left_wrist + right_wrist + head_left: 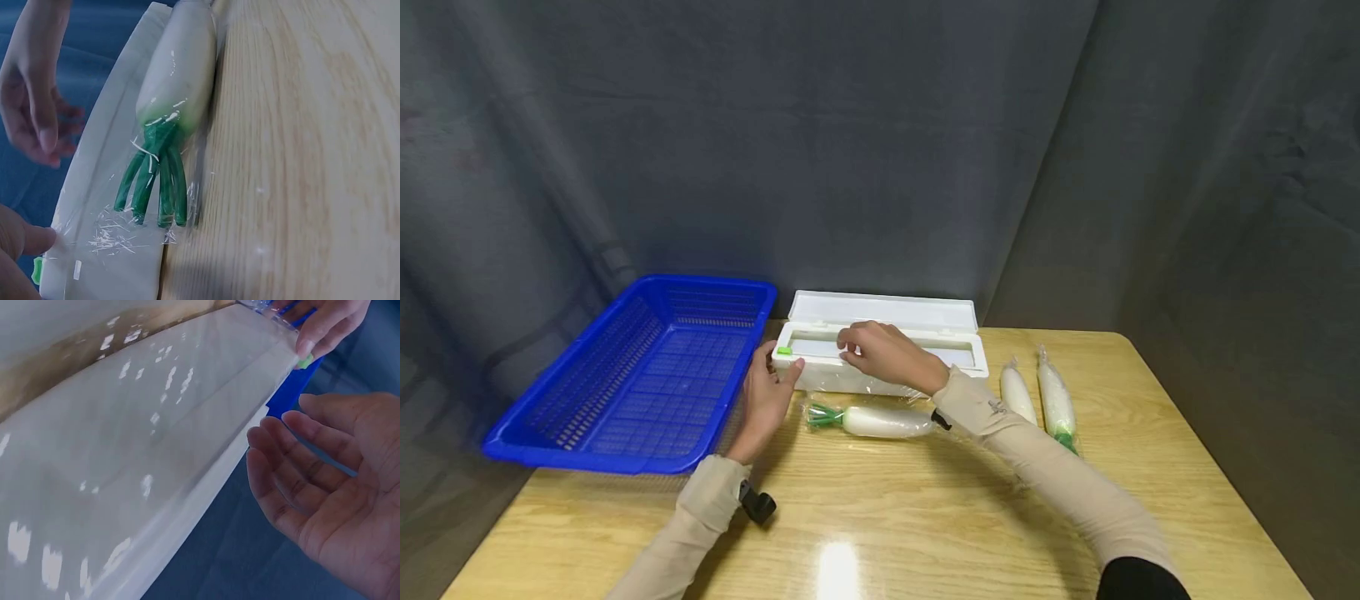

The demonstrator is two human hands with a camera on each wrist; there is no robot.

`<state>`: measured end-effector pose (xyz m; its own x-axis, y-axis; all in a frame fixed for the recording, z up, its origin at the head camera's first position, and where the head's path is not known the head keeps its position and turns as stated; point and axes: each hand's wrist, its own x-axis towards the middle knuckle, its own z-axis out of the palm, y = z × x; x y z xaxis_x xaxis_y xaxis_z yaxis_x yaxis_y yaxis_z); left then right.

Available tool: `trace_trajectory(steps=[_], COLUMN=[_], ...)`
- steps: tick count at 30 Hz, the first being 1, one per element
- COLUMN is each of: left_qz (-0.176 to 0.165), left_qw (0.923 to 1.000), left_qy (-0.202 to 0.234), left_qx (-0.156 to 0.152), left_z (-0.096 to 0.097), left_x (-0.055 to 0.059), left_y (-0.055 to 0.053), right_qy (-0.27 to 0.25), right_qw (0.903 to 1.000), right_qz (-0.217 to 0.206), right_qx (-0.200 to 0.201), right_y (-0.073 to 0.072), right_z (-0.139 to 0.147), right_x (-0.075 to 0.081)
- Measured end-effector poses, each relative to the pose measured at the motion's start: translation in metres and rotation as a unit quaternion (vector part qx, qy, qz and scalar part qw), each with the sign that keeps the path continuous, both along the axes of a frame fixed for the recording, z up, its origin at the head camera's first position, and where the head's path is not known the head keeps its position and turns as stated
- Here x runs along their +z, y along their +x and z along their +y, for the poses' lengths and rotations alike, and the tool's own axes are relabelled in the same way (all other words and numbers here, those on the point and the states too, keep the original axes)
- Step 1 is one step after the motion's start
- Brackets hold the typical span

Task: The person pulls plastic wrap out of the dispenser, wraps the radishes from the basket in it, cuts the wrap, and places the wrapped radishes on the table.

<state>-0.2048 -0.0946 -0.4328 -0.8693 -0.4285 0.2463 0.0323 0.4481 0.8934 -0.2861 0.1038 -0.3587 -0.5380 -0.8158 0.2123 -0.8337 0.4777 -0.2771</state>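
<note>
A white cling film dispenser (pixel 831 377) with a green slider (pixel 784 351) stands on the table, its lid (pixel 883 311) raised. My left hand (pixel 767 398) grips its left end, the thumb (pixel 39 240) on the front side. Over the dispenser hovers my right hand (pixel 887 354), fingers loosely bent and holding nothing; its palm (pixel 350 500) shows in the right wrist view. A white radish (pixel 887 422) with green stalks (pixel 159 175) lies in front of the dispenser, covered by clear film. More shiny film (pixel 150 419) spreads along the dispenser's front.
At the left is a blue plastic basket (pixel 625 461), with slatted sides. Two more white radishes, a shorter radish (pixel 1017 392) and a longer radish (pixel 1056 400), lie at the right, partly behind the right sleeve. A grey curtain (pixel 880 150) hangs behind the wooden table (pixel 865 500).
</note>
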Motion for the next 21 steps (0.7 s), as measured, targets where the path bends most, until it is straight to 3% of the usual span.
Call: trace_trajectory(steps=[6,11,15,21], left_qz=[-0.007,0.006,0.004,-0.001], left_qw=[1.0,0.9987,0.9965,0.9951], left_qy=[0.002,0.051,0.084,0.099], left_qx=[-0.001,-0.007,-0.005,0.005], left_z=[-0.002,-0.003,0.0,0.001], left_x=[0.002,0.002,0.001,-0.001], left_y=[-0.001,-0.004,-0.006,-0.007], right_qy=[-0.023,-0.065,-0.07,-0.074], right_qw=[0.9993,0.9962,0.9956,0.9966], right_qz=[-0.027,-0.054,-0.047,-0.029], right_qx=[0.006,-0.024,-0.041,-0.021], right_y=[-0.005,-0.006,-0.004,-0.004], right_z=[-0.034,-0.065,-0.08,-0.087], right_x=[-0.006,-0.014,-0.021,-0.024])
